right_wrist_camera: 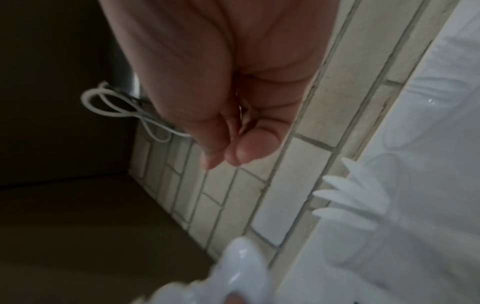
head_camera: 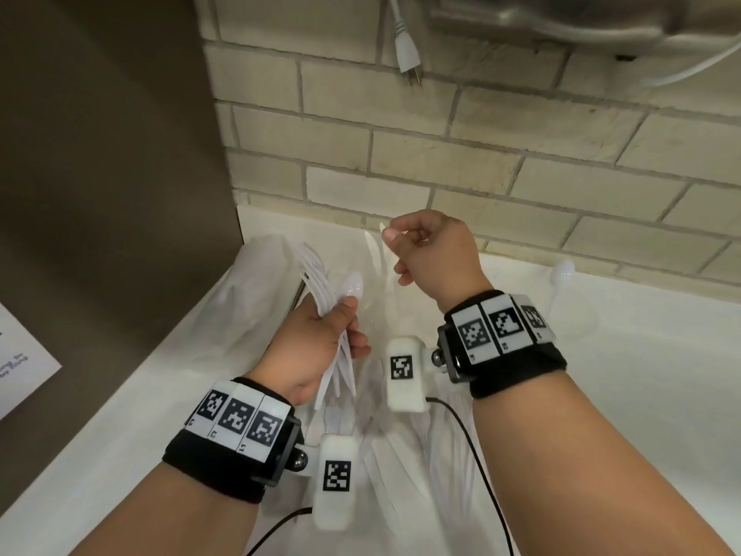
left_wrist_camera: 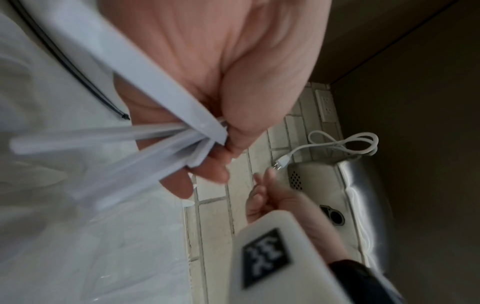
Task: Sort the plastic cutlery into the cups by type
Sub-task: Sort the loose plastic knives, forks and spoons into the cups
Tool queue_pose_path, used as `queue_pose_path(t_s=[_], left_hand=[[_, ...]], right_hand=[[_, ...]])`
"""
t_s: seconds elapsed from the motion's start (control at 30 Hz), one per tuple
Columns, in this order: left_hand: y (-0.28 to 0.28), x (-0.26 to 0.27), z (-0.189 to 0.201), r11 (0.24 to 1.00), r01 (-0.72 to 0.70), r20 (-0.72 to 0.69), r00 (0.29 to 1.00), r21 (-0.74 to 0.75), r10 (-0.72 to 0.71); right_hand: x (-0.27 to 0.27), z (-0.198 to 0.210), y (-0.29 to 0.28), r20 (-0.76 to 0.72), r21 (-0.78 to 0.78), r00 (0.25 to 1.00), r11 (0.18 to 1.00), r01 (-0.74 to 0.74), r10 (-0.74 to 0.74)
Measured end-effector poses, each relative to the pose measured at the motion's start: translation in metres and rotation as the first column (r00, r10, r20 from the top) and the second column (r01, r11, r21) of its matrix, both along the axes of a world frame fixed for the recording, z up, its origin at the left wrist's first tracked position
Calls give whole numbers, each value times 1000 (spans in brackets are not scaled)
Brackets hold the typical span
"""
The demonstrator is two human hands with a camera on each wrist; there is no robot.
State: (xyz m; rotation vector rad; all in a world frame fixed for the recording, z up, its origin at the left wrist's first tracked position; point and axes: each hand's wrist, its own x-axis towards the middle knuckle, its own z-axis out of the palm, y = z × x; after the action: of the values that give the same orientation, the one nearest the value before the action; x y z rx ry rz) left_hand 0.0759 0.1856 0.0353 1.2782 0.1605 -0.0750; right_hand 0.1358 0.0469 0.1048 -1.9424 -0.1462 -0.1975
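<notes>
My left hand (head_camera: 320, 343) grips a fanned bundle of white plastic cutlery (head_camera: 320, 286), with fork tines and one spoon bowl (head_camera: 353, 284) sticking out at the top. From the left wrist the bundle's handles (left_wrist_camera: 161, 135) show squeezed under the thumb. My right hand (head_camera: 425, 250) is raised near the wall with fingers curled, thumb and forefinger pinching the tip of a white knife (head_camera: 381, 230). From the right wrist the pinch (right_wrist_camera: 233, 148) is seen close up, with the fork tines (right_wrist_camera: 348, 195) below. Clear cups (head_camera: 256, 270) are faint at the back left. More cutlery (head_camera: 405, 455) lies loose on the white counter.
A single spoon (head_camera: 563, 270) stands upright at the back right by the brick wall (head_camera: 481, 154). A brown panel (head_camera: 100, 194) closes off the left side. A white plug (head_camera: 409, 54) hangs from above beside a metal appliance (head_camera: 561, 18). Black cables (head_camera: 473, 443) trail from the wrist cameras.
</notes>
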Motion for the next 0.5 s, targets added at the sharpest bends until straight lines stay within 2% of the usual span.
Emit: queue_pose_path(t_s=[0.1,0.17,0.27,0.4,0.5], left_hand=[[-4,3,-1,988,-51,7,999,143,50],[-8,4,-1,960,-75,38,997,271,67],[-10,5,0,921,-97,68,995,377,77],[-9,2,-2,934,-51,72,997,353,27],[-9,1,-5,935,-3,93,995,355,-32]], right_hand=[[-30,4,9,-32,-39,982,981,-188,187],[-41,1,14,-66,-168,963,948,-269,261],[-43,-9,17,-82,-339,964,903,-264,251],[-38,-16,18,-42,-360,973,905,-228,228],[-36,-13,20,83,-363,981,922,-135,176]])
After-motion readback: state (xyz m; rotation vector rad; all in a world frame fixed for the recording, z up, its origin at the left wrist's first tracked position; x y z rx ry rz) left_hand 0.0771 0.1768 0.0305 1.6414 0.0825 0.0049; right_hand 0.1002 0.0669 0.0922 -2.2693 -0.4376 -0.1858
